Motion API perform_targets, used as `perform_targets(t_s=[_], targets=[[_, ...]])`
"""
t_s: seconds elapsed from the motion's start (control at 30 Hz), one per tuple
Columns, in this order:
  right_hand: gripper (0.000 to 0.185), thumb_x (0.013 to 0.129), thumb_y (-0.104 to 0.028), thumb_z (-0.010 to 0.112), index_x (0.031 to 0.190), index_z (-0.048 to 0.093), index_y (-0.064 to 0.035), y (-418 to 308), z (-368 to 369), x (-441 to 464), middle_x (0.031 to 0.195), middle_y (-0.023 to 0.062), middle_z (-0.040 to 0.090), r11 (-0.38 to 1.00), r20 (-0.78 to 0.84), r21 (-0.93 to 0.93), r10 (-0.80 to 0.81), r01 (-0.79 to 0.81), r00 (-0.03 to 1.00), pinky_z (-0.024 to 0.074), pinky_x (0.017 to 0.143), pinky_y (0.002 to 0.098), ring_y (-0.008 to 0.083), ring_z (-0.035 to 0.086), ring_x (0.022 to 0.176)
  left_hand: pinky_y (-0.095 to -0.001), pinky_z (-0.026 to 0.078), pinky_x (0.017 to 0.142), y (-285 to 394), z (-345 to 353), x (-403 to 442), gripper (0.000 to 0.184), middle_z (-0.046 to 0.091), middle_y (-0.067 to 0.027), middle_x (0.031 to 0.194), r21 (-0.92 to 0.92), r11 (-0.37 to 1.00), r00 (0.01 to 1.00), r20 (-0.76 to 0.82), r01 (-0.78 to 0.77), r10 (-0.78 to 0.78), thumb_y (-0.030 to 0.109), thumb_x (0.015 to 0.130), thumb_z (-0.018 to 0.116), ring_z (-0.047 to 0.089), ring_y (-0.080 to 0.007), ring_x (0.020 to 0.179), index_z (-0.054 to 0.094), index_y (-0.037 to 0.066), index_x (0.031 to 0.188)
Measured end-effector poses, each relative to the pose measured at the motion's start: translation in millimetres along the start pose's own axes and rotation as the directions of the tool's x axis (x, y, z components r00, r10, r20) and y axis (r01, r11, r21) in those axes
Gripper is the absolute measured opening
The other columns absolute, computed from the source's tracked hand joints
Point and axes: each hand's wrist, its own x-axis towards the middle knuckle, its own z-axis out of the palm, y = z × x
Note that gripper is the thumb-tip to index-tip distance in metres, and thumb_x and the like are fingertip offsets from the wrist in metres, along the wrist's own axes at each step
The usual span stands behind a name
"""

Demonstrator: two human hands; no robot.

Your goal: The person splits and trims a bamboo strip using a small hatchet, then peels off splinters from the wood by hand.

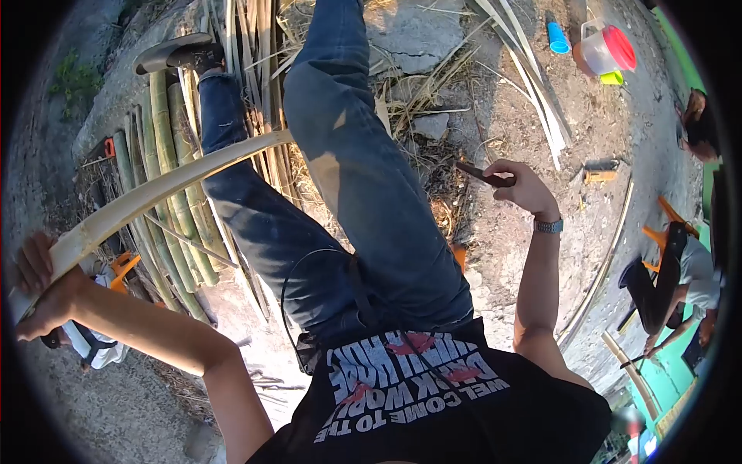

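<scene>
A long pale split bamboo strip (166, 183) runs from the far left up to my knee. At its wide lower end, my left hand (48, 290) is wrapped round it. Over the ground to the right of my legs, my right hand (525, 188) grips a dark knife (485, 176), its blade pointing left, away from the strip. The knife's handle is mostly hidden by my fingers. A bundle of green bamboo poles (166, 155) lies on the ground beneath the strip.
Thin split strips (541, 97) lie at the upper right, near a blue cup (557, 37) and a red-lidded container (599, 50). Dry shavings (417, 93) and flat stones lie beyond my knees. Other people (684, 263) sit at the right edge; another is at the left.
</scene>
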Motion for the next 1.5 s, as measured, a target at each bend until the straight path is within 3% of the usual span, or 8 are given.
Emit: perform_targets(t_s=[0.27, 0.37, 0.73, 0.8, 0.93, 1.23, 1.37, 1.5], targets=[[0.020, 0.090, -0.019, 0.078, 0.093, 0.072, -0.0008, 25.8, 59.3, 42.7, 0.079, 0.0108, 0.076, 0.998, -0.926, -0.063, -0.069, 0.027, 0.370, 0.0565, 0.066, 0.0324, 0.0172, 0.073, 0.071, -0.0250, 0.026, 0.055, -8.8, 27.5, 2.2, 0.074, 0.032, 0.0069, 0.056, 0.024, 1.000, 0.999, -0.039, -0.011, 0.012, 0.077, 0.055, 0.083, 0.032, -0.0080, 0.051, 0.039, 0.018, 0.067], [0.023, 0.094, -0.016, 0.075, 0.077, 0.066, -0.0026, 37.8, 65.9, 89.9, 0.063, 0.0072, 0.068, 0.683, -0.960, 0.235, 0.049, 0.691, 0.277, 0.0526, 0.056, 0.0316, 0.0157, 0.064, 0.056, -0.0251, 0.027, 0.055, -8.9, 30.6, 3.3, 0.074, 0.033, 0.0063, 0.056, -0.025, 1.000, 1.000, 0.002, 0.018, -0.018, 0.076, 0.056, 0.084, 0.032, -0.0082, 0.051, 0.040, 0.018, 0.068], [0.022, 0.085, 0.008, 0.061, 0.070, 0.050, -0.0035, -74.2, 31.8, 66.6, 0.054, 0.0093, 0.055, 0.278, -0.979, 0.054, -0.172, 0.959, 0.105, 0.0459, 0.049, 0.0309, 0.0155, 0.053, 0.046, -0.0246, 0.027, 0.053, 7.8, 10.0, 10.1, 0.061, 0.039, 0.0058, 0.055, 0.046, 0.999, 0.996, 0.083, 0.011, -0.015, 0.073, 0.060, 0.075, 0.034, -0.0083, 0.047, 0.049, 0.018, 0.064], [0.018, 0.084, 0.003, 0.067, 0.073, 0.054, -0.0033, -16.1, 76.0, 157.5, 0.055, 0.0080, 0.057, 0.648, -0.922, 0.100, -0.225, 0.755, 0.316, 0.0461, 0.047, 0.0303, 0.0163, 0.056, 0.046, -0.0233, 0.027, 0.053, 9.9, 16.5, 10.5, 0.057, 0.041, 0.0062, 0.056, 0.077, 0.997, 0.998, 0.052, 0.025, -0.029, 0.069, 0.063, 0.074, 0.035, -0.0073, 0.047, 0.051, 0.017, 0.067], [0.020, 0.082, -0.001, 0.070, 0.070, 0.054, -0.0044, -23.3, 40.8, 187.7, 0.055, 0.0090, 0.056, 0.401, -0.919, 0.352, -0.024, 0.846, 0.394, 0.0438, 0.046, 0.0308, 0.0173, 0.056, 0.046, -0.0219, 0.029, 0.051, 4.5, 34.0, -8.1, 0.044, 0.045, 0.0065, 0.057, 0.134, 0.991, 0.999, 0.032, 0.010, -0.014, 0.057, 0.069, 0.073, 0.040, -0.0063, 0.047, 0.054, 0.018, 0.068], [0.022, 0.087, -0.012, 0.057, 0.067, 0.047, -0.0106, -43.8, 57.9, 120.4, 0.052, 0.0043, 0.047, 0.388, -0.962, 0.055, -0.227, 0.920, 0.153, 0.0529, 0.062, 0.0389, 0.0196, 0.050, 0.045, -0.0228, 0.029, 0.040, 7.0, 65.2, -67.5, 0.070, 0.027, 0.0076, 0.058, 0.059, 0.979, 0.978, 0.084, -0.196, 0.191, 0.084, 0.092, 0.043, 0.031, -0.0078, 0.046, 0.038, 0.018, 0.069], [0.019, 0.086, -0.002, 0.067, 0.077, 0.052, -0.0073, -9.8, 82.7, 198.4, 0.069, 0.0080, 0.062, 0.397, -0.833, 0.420, -0.187, 0.816, 0.520, 0.0557, 0.073, 0.0388, 0.0209, 0.064, 0.063, -0.0236, 0.043, 0.053, 4.4, 59.4, -63.5, 0.060, 0.061, 0.0018, 0.063, 0.633, 0.729, 0.855, -0.201, -0.259, 0.479, 0.070, 0.075, 0.062, 0.053, -0.0087, 0.052, 0.068, 0.011, 0.072], [0.029, 0.085, -0.017, 0.082, 0.088, 0.057, -0.0050, -33.2, 59.8, 174.4, 0.079, 0.0063, 0.065, 0.756, -0.852, 0.158, -0.221, 0.635, 0.475, 0.0536, 0.075, 0.0314, 0.0179, 0.063, 0.070, -0.0244, 0.029, 0.038, 11.3, 81.7, -59.9, 0.069, 0.026, 0.0070, 0.056, 0.073, 0.979, 0.939, 0.306, -0.190, 0.159, 0.082, 0.092, 0.043, 0.031, -0.0079, 0.045, 0.039, 0.017, 0.069]])
